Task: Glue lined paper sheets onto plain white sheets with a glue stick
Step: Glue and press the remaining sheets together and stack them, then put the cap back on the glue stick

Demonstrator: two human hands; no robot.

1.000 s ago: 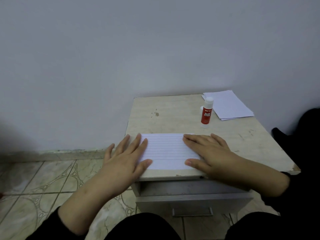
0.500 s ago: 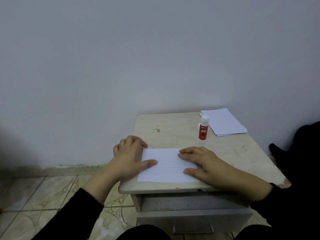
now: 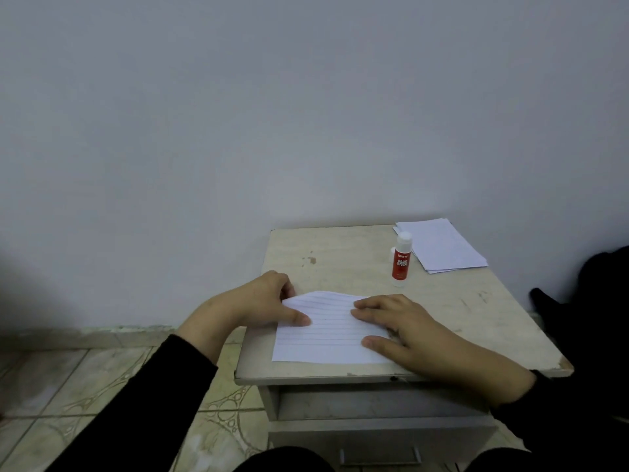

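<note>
At the table's [image 3: 357, 267] front edge | lined sheet [image 3: 326, 338] is lying long axis left-right | left hand [image 3: 262, 303] is pinching and lifting its far-left corner | right hand [image 3: 405, 330] is pressing flat, fingers straight | glue stick [image 3: 401, 260] is standing capped further back, nearer the right hand

One head-worn view — wide-angle, close above the small table [image 3: 340, 247] — faces forward and down toward the wall [image 3: 306, 114].
</note>
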